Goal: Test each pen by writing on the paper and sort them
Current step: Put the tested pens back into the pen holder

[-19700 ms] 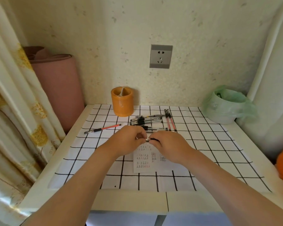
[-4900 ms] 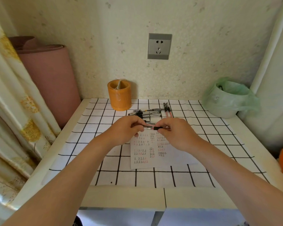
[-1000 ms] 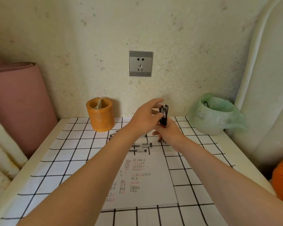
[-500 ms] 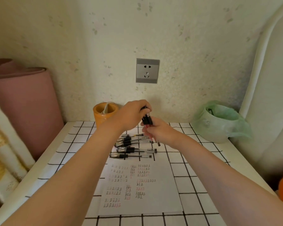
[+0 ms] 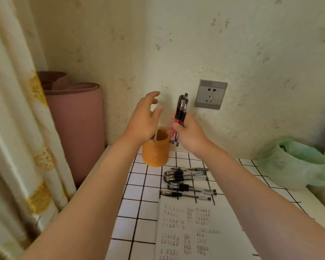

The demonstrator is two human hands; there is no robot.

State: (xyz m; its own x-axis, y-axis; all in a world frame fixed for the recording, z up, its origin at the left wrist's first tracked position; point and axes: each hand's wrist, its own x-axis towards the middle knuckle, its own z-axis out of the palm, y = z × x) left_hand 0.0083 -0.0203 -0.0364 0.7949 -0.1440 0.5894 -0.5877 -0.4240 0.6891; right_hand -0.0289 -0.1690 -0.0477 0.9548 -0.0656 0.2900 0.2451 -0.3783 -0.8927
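My right hand [image 5: 189, 133] grips a small bundle of red pens [image 5: 180, 115], held upright with their tips just above the right rim of the orange pen holder [image 5: 155, 153]. My left hand [image 5: 145, 117] hovers over the holder's left side, fingers spread, holding nothing. Several black pens [image 5: 187, 182] lie side by side on the grid-patterned table [image 5: 139, 209], below the holder. The white paper [image 5: 193, 231], covered with rows of small written marks, lies in front of them.
A pink rolled mat [image 5: 75, 124] stands at the table's left, beside a patterned curtain [image 5: 17, 137]. A green plastic bag [image 5: 296, 162] sits at the right. A grey wall socket [image 5: 210, 94] is on the wall behind my hands.
My right hand has lifted the red pens up and left, from above the black pens to over the orange holder. My left hand has let go of the bundle and opened.
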